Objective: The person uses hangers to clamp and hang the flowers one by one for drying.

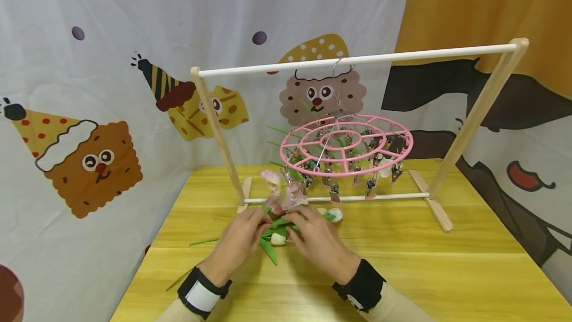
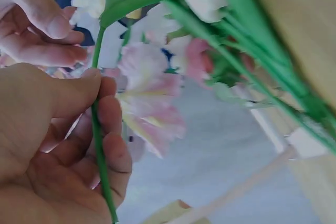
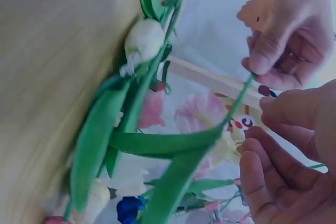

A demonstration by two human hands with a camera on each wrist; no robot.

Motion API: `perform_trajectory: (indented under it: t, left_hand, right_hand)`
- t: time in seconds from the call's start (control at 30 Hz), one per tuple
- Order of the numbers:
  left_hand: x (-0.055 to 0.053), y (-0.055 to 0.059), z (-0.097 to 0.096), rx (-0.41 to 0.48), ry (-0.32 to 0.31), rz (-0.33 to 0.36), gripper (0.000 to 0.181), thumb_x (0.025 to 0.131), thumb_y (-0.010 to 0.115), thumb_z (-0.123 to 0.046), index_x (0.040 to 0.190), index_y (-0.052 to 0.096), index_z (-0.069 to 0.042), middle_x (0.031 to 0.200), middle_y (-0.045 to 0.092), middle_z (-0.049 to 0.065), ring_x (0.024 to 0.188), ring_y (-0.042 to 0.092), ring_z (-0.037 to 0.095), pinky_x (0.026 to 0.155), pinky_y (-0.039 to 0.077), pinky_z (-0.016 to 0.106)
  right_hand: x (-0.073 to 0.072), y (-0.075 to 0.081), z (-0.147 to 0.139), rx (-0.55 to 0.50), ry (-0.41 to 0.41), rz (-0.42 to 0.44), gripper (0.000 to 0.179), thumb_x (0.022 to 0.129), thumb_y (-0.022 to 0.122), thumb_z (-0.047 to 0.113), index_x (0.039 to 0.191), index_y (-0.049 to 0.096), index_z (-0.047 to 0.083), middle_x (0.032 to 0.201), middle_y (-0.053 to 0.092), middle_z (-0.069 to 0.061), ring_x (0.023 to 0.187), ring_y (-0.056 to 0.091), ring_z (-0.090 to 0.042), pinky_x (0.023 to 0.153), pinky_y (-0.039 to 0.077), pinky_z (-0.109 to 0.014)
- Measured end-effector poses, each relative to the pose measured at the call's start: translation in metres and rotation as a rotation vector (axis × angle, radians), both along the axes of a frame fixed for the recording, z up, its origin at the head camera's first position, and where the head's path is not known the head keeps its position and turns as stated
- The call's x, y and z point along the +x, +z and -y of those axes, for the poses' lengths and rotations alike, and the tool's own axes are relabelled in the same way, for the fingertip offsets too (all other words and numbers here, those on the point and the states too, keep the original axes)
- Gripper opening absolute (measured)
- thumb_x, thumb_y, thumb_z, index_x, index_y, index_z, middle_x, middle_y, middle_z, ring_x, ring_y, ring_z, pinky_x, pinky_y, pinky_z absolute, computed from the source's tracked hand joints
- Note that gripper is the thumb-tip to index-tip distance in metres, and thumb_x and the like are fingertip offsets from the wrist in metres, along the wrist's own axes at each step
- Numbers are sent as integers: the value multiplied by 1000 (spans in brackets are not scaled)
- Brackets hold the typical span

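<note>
My left hand (image 1: 239, 240) pinches the thin green stem (image 2: 100, 145) of an artificial flower with long green leaves (image 3: 163, 144). Beside the leaf end is my right hand (image 1: 319, 237), its fingers relaxed and slightly bent, with a small gap to the stem in the right wrist view. Below both hands, a white tulip (image 3: 144, 40) lies among other green stems on the table (image 1: 402, 272). A pink and white flower (image 1: 283, 190) shows just beyond my fingers. The bloom of the held stem cannot be told apart clearly.
A wooden rack with a white top rod (image 1: 380, 57) stands across the table. From it hangs a pink round drying hanger (image 1: 346, 173) with several metal clips (image 1: 334, 192), some with flower stems among them. A printed cloth (image 1: 44, 232) closes off the back and left.
</note>
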State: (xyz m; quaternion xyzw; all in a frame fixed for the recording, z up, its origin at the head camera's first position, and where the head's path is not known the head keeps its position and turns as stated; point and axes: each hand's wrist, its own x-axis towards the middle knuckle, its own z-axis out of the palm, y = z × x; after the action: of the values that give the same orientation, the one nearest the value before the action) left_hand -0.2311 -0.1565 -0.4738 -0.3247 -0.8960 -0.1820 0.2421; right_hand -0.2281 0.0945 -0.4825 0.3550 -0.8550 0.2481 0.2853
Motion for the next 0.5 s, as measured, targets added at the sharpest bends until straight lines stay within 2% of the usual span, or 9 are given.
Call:
perform_trajectory:
  t: [0.13, 0.23, 0.37, 0.5]
  left_hand:
    - [1, 10, -11, 47, -58, -131, 26, 96, 94, 1, 108, 75, -11, 105, 76, 4, 97, 80, 20, 83, 69, 33]
    - [1, 15, -19, 74, -96, -197, 27, 94, 95, 1, 109, 74, -10, 108, 77, 5, 101, 81, 22, 87, 70, 34]
    - [3, 18, -29, 87, -125, -247, 28, 93, 95, 1, 108, 73, -9, 107, 75, 5, 97, 78, 20, 84, 68, 31]
    - [4, 20, -40, 99, -148, -259, 29, 92, 97, 0, 108, 73, -8, 103, 73, 4, 91, 75, 17, 79, 65, 27]
  right_hand:
    - [2, 6, -3, -7, -12, -26, 32, 96, 98, 6, 124, 85, 9, 126, 82, -6, 116, 79, -23, 94, 71, -34]
    - [3, 10, -7, -20, -15, -51, 34, 94, 98, 3, 124, 85, 9, 124, 82, -6, 115, 79, -24, 96, 70, -35]
    - [5, 13, -13, -17, -43, -90, 35, 92, 100, 3, 122, 85, 12, 119, 83, -3, 112, 80, -22, 94, 70, -34]
    - [8, 15, -19, 7, -78, -122, 31, 93, 101, 9, 119, 86, 15, 112, 83, -1, 104, 79, -20, 88, 69, -32]
